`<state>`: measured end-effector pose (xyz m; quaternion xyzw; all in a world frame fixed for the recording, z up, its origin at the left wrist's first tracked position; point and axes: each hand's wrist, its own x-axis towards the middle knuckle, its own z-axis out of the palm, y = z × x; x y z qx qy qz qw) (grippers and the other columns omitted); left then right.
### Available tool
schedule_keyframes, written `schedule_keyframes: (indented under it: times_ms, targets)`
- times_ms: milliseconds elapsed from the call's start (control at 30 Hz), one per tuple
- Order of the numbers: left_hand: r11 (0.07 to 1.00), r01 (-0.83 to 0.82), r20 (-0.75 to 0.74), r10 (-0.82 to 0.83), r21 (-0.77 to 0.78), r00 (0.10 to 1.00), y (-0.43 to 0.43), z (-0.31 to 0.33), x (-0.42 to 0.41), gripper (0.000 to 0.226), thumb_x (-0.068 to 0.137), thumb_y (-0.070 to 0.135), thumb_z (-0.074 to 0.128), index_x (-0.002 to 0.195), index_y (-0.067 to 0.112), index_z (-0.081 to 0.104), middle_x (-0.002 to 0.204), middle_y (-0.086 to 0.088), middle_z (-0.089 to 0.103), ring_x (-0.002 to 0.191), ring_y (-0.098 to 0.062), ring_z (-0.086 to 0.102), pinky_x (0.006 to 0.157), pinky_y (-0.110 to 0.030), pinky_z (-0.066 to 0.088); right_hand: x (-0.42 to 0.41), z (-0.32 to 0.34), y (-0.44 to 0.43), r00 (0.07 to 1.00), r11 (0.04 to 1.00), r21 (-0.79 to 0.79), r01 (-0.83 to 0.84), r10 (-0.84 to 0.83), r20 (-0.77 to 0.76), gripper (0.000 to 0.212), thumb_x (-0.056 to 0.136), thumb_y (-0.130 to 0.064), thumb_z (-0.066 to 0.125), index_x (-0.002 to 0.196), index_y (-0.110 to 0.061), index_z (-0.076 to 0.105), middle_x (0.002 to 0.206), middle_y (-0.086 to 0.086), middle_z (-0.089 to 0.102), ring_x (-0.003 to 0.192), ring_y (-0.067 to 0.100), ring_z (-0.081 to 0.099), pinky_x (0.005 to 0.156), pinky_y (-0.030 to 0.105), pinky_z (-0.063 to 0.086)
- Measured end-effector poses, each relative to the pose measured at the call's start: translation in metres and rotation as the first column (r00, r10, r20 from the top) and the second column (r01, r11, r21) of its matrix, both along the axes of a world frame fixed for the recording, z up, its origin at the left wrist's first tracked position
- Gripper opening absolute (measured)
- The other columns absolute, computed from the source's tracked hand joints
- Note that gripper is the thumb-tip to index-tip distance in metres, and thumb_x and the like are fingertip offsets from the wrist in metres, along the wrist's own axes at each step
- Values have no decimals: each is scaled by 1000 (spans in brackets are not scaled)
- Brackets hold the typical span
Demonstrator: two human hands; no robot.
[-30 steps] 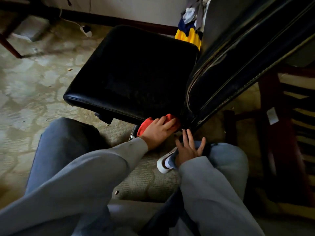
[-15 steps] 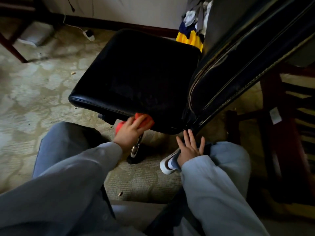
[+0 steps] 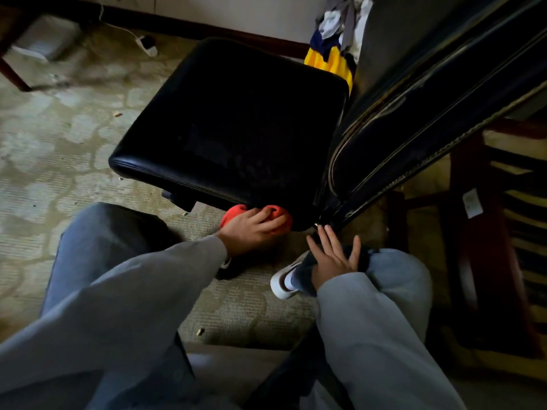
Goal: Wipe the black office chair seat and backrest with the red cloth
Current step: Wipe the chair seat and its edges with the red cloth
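The black office chair seat (image 3: pixel 236 125) fills the middle of the view, and its backrest (image 3: pixel 429 113) rises on the right. My left hand (image 3: pixel 251 229) presses the bunched red cloth (image 3: pixel 278 221) against the seat's near side edge, close to the backrest corner. Most of the cloth is hidden under my fingers. My right hand (image 3: pixel 333 258) rests flat with its fingers spread on my right knee, its fingertips just below the bottom corner of the backrest.
I crouch on a pale patterned carpet (image 3: pixel 59 143). A white shoe (image 3: pixel 284 281) shows below the chair. A heap of clothes with yellow fabric (image 3: pixel 334 59) lies behind the seat. Dark red wooden furniture (image 3: pixel 488 232) stands at right, and a white plug and cable (image 3: pixel 148 47) lie by the wall.
My left hand slid the red cloth left along the seat's near edge, then back right toward the backrest corner. My right hand has stayed on my knee.
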<state>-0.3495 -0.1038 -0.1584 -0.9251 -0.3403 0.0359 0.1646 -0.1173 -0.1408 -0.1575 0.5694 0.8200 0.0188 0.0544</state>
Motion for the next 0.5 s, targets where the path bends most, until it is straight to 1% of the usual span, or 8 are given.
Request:
schedule_keyframes:
  times_ms: [67, 167, 233, 300, 367, 400, 433, 500]
  targets:
    - [997, -59, -8, 58, -46, 998, -5, 6, -23, 71, 45, 20, 86, 112, 33, 67, 127, -4, 45, 94, -30, 64, 64, -37, 56, 0, -6, 1, 999, 999, 46, -2, 0, 33, 58, 72, -43, 38, 122, -25, 62, 138, 9, 51, 145, 13, -7, 111, 54, -8]
    - [976, -216, 17, 216, 1, 976, -14, 7, -64, 85, 42, 17, 86, 123, 30, 60, 131, -3, 45, 101, -31, 55, 61, -45, 55, 0, -9, 1, 999, 999, 44, -4, 2, 47, 60, 72, -43, 31, 121, -27, 62, 139, 11, 50, 144, 15, -13, 111, 55, -12]
    - [950, -311, 47, 309, 16, 950, -18, 7, -90, 86, 49, 6, 81, 127, 28, 54, 131, -5, 40, 98, -34, 53, 57, -48, 54, -1, -12, 1, 999, 999, 49, -8, 7, 37, 60, 71, -43, 30, 119, -28, 64, 138, 12, 50, 145, 17, -13, 111, 55, -14]
    - [943, -330, 107, 325, 42, 940, -22, 4, -112, 70, 63, 2, 62, 127, 25, 44, 126, -7, 40, 87, -36, 61, 52, -41, 54, -3, -11, 2, 1000, 999, 52, -16, 15, 24, 60, 71, -43, 31, 118, -26, 64, 136, 13, 51, 145, 18, -12, 112, 54, -14]
    - [926, -377, 196, 371, -7, 908, -22, 2, -125, 76, 58, -4, 65, 124, 29, 43, 123, -6, 41, 82, -36, 62, 50, -39, 53, -2, -14, 1, 999, 997, 71, -35, 35, 13, 59, 71, -42, 32, 117, -24, 65, 135, 15, 53, 145, 17, -12, 112, 53, -13]
    - [892, -447, 273, 448, -70, 851, -22, 1, -128, 86, 53, -7, 70, 125, 32, 43, 126, -5, 41, 85, -37, 59, 53, -41, 53, -3, -17, 1, 999, 997, 70, -34, 34, -1, 60, 71, -41, 32, 116, -24, 66, 134, 16, 54, 145, 17, -13, 112, 52, -13]
    - [832, -531, 364, 551, -163, 751, -21, 1, -129, 91, 52, -9, 72, 127, 34, 43, 130, -4, 39, 91, -39, 55, 59, -46, 55, -5, -15, 2, 999, 996, 81, -34, 33, 8, 60, 70, -41, 33, 117, -24, 66, 133, 16, 54, 144, 18, -14, 112, 52, -14]
    - [681, -647, 533, 708, -343, 463, -14, 5, -124, 83, 63, -8, 68, 133, 31, 44, 138, -9, 37, 103, -44, 46, 78, -54, 50, -13, -6, 1, 998, 996, 88, -36, 32, 54, 56, 74, -43, 45, 126, -27, 58, 141, 16, 45, 142, 20, -21, 109, 52, -22]
